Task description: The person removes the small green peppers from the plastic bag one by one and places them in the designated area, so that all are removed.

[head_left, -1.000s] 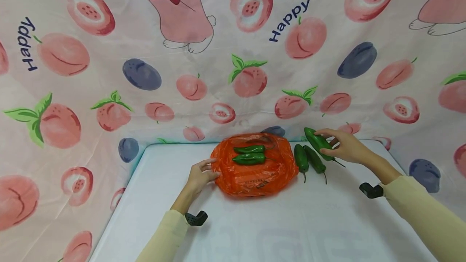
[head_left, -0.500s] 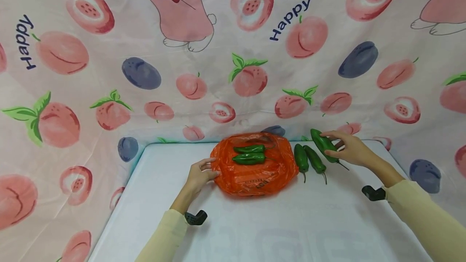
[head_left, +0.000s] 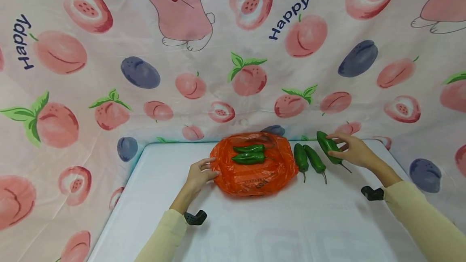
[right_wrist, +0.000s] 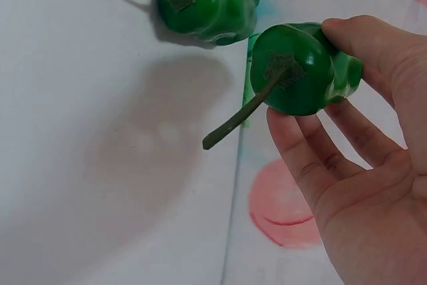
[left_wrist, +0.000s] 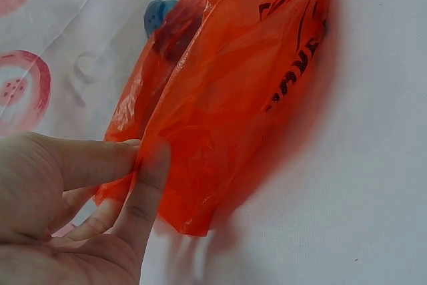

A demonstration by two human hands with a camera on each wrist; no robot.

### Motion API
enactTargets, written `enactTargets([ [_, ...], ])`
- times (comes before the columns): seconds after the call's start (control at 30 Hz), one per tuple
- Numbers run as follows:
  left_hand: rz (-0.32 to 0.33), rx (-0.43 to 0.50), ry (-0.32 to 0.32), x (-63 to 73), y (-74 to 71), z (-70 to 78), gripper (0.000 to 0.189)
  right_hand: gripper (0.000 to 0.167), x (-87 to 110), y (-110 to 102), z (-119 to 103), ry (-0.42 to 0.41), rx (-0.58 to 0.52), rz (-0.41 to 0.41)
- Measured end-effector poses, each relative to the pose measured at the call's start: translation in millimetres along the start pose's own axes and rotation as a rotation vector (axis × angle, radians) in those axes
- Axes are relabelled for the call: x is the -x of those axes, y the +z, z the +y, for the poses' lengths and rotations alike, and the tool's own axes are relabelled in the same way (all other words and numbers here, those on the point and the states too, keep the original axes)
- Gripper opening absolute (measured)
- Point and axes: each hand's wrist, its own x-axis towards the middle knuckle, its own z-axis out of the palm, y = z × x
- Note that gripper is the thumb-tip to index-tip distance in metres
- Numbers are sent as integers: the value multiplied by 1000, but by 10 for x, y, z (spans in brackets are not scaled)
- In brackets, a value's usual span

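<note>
An orange-red plastic bag [head_left: 240, 181] lies at the back middle of the white table, two green peppers [head_left: 249, 157] showing on it side by side. My left hand [head_left: 198, 176] pinches the bag's left edge between thumb and fingers; the left wrist view shows the thin film [left_wrist: 220, 111] between them. My right hand [head_left: 351, 148] grips a green pepper [head_left: 329, 145] by its sides, stem pointing toward me. In the right wrist view this pepper [right_wrist: 293, 71] is held over the table, its shadow below. Two more peppers [head_left: 314, 159] lie between the bag and my right hand.
The white table [head_left: 255, 229] ends at the back against a hanging cloth [head_left: 218, 68] printed with peaches. Dark wrist cameras sit at the left wrist [head_left: 195, 217] and the right wrist [head_left: 372, 193].
My right hand has moved a little to the right and slightly toward me with its pepper, away from the two loose peppers. The left hand and the bag have stayed put.
</note>
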Motion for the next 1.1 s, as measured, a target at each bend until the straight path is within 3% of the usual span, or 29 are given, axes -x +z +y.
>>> enactTargets([
  [0.3,1,-1,-8,-19,3,-20,48,60,-3,84,144,84,-42,-19],
  [1.1,8,-2,6,-11,5,-47,48,57,-16,324,468,95,-99,-71],
])
